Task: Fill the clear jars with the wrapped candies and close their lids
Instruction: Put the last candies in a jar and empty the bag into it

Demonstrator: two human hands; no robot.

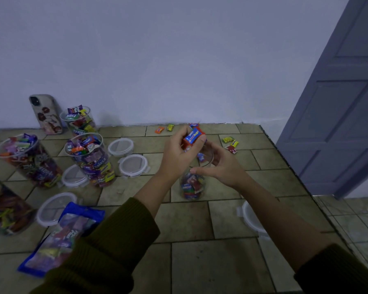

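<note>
A clear jar (192,187), partly filled with wrapped candies, stands on the tiled counter in the middle. My left hand (176,151) grips a bunch of red and blue wrapped candies (193,135) just above the jar's mouth. My right hand (221,166) curls around the jar's upper part and steadies it. Loose candies (229,143) lie behind the jar near the wall, with more loose candies (164,128) to the left. Several full lidless jars (89,158) stand at the left. Clear lids (133,165) lie between them.
A blue candy bag (62,236) lies at front left. Another lid (251,217) sits by my right forearm near the counter's right edge. A phone (46,113) leans against the wall. A grey door (338,102) stands at the right.
</note>
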